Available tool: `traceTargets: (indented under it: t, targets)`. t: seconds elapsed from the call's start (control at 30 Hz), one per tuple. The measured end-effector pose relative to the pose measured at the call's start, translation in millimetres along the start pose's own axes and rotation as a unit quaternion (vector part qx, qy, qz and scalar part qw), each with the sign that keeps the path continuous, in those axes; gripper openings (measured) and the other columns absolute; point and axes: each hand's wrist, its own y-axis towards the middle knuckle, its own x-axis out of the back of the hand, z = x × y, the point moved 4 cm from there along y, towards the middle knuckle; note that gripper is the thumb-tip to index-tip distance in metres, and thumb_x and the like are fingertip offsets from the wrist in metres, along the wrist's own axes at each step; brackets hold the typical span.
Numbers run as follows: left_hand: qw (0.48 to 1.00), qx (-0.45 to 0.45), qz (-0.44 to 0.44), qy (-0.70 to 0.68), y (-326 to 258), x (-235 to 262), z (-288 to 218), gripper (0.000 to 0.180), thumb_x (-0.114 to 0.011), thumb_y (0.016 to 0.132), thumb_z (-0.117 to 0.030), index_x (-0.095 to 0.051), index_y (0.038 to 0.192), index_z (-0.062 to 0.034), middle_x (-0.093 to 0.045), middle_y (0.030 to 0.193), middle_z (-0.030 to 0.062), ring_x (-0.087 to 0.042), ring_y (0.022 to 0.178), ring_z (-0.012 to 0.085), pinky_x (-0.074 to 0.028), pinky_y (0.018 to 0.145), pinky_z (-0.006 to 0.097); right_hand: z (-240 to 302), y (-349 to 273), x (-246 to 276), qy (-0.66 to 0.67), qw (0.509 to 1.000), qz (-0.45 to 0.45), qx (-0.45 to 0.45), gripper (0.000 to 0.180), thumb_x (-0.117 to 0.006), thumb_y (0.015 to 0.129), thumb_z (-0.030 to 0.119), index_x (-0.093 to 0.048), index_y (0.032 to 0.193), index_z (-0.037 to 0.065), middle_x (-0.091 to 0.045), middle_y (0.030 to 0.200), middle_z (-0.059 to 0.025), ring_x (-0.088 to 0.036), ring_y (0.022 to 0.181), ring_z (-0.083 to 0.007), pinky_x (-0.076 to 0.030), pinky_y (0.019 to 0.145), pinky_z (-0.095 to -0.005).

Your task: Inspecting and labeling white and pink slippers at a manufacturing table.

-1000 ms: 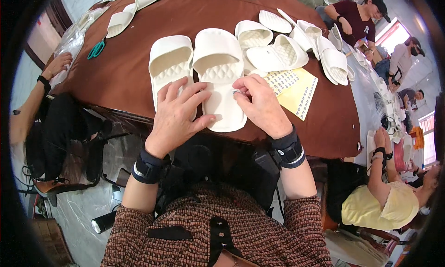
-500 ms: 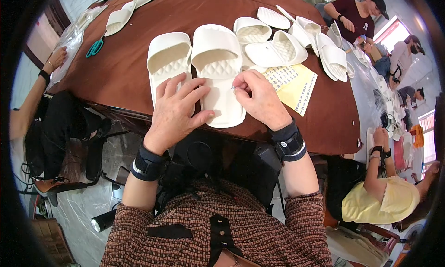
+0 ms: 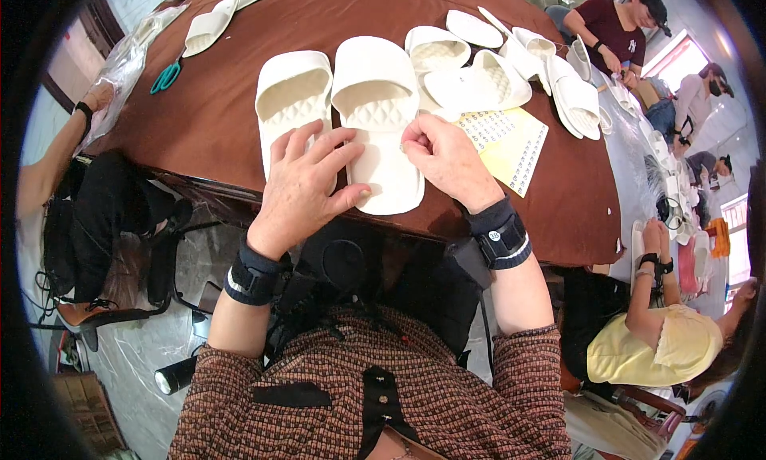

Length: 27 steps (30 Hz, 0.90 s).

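Two white slide slippers stand side by side at the table's near edge, toes pointing away from me. My left hand [image 3: 307,181] lies with fingers spread across the left slipper [image 3: 294,81], fingertips reaching the inner edge of the right slipper [image 3: 387,185]. At that right slipper's outer edge, my right hand [image 3: 448,158] is closed in a pinch, thumb and forefinger together. A tiny dark-marked sticker [image 3: 402,146] shows at these fingertips, mostly hidden. Yellow sticker sheets [image 3: 523,153] with rows of small printed labels lie just right of my right hand.
More white slippers [image 3: 435,51] are heaped behind and right on the brown-covered table [image 3: 215,101]. Teal-handled scissors [image 3: 166,78] lie at the left near another slipper [image 3: 206,33]. A person's arm [image 3: 60,161] rests at the left edge; other people work along the right.
The small dark-printed sticker that showed on the right slipper beside my right fingertips is now almost out of sight at the pinch. My left hand has stayed in place.
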Motion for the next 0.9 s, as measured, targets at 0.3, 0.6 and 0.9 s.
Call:
traceTargets:
  t: [0.3,0.6,0.9]
  targets:
    - [1.0,-0.003,-0.005,0.0,0.0,-0.2,0.2,0.049,-0.076,0.075,-0.04,-0.065,0.116,-0.0141,-0.06,0.126,0.0002,-0.049,0.121,0.0315,-0.032,0.104,0.047,2.2,-2.0,0.4,-0.027,0.999,-0.024,0.033,0.011,-0.059,0.087,0.012,-0.059,0.088,0.001,-0.061,0.085,-0.0132,-0.059,0.077,-0.0276,-0.047,0.07,-0.0372]
    - [1.0,-0.002,-0.007,-0.001,0.1,-0.2,0.6,0.048,-0.075,0.077,-0.042,-0.066,0.115,-0.0144,-0.061,0.125,0.0005,-0.049,0.121,0.0311,-0.033,0.104,0.046,1.4,-3.4,1.1,0.017,0.999,-0.038,0.025,0.009,-0.059,0.085,0.007,-0.058,0.094,0.003,-0.061,0.087,-0.0137,-0.061,0.08,-0.0299,-0.049,0.072,-0.0383]
    - [1.0,-0.001,-0.005,-0.001,0.2,-0.4,0.7,0.047,-0.075,0.077,-0.041,-0.066,0.115,-0.0143,-0.06,0.126,0.0008,-0.049,0.121,0.0316,-0.033,0.103,0.047,4.6,-0.6,-1.2,0.033,0.996,-0.025,0.079,0.018,-0.058,0.085,0.002,-0.059,0.103,0.002,-0.058,0.094,-0.0107,-0.057,0.086,-0.0207,-0.049,0.075,-0.0328]
